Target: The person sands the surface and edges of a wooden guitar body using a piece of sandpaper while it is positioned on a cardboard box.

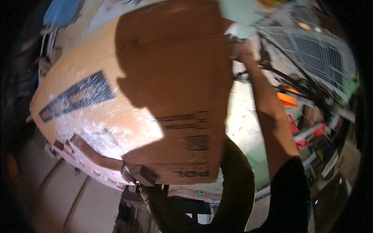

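Observation:
A large cardboard box (175,66), partly in shadow, with a dark printed band and whitish scuffs, fills the middle. My right hand (241,50), arm stretched forward, grips its upper right edge near a pale green thing (241,17). My left hand (143,184) is at the lower edge, in shadow beside a brown block-like piece (143,174); its fingers are hard to make out. A pale pink perforated strip (97,173) runs along the lower left edge.
A pale work surface (244,120) shows right of the box. Beyond are a wire-grid structure (318,58), dark bars, an orange piece (287,99) and jumbled red and metal items. A blue object (58,9) is at top left.

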The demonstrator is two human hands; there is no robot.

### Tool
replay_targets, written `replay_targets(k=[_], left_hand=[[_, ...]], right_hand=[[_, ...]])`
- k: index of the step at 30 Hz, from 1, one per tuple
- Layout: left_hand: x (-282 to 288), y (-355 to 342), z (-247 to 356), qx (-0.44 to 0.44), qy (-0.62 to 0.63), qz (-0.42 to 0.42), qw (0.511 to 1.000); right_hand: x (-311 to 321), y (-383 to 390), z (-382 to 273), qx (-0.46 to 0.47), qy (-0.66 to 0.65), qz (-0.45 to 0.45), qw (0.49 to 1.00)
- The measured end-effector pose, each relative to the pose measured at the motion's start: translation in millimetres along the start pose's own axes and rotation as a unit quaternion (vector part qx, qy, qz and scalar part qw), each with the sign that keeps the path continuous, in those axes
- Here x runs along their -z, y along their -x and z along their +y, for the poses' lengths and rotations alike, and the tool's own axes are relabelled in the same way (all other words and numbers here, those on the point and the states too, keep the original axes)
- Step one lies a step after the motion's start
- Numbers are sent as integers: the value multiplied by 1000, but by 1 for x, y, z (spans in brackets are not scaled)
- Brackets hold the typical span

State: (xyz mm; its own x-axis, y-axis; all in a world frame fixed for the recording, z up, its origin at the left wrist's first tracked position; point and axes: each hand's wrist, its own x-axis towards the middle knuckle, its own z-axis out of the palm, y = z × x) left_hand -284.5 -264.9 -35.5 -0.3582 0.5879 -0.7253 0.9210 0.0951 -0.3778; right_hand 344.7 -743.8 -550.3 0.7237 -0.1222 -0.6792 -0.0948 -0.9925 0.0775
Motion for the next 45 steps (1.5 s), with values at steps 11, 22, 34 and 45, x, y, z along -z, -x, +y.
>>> replay_targets(k=[11, 22, 34, 45], left_hand=[[228, -104, -27, -212, -209, 53, 953], [259, -129, 153, -402, -16, 132, 906], [214, -133, 235, -634, 20, 150, 758], [163, -85, 195, -824, -178, -200, 499]], right_hand=[[-20, 201, 98, -7, -326, 170, 930], [-26, 466, -85, -210, -433, 427, 766], [-65, 582, -49, -404, -423, 595, 552], [14, 811, -226, -66, -609, 309, 728]])
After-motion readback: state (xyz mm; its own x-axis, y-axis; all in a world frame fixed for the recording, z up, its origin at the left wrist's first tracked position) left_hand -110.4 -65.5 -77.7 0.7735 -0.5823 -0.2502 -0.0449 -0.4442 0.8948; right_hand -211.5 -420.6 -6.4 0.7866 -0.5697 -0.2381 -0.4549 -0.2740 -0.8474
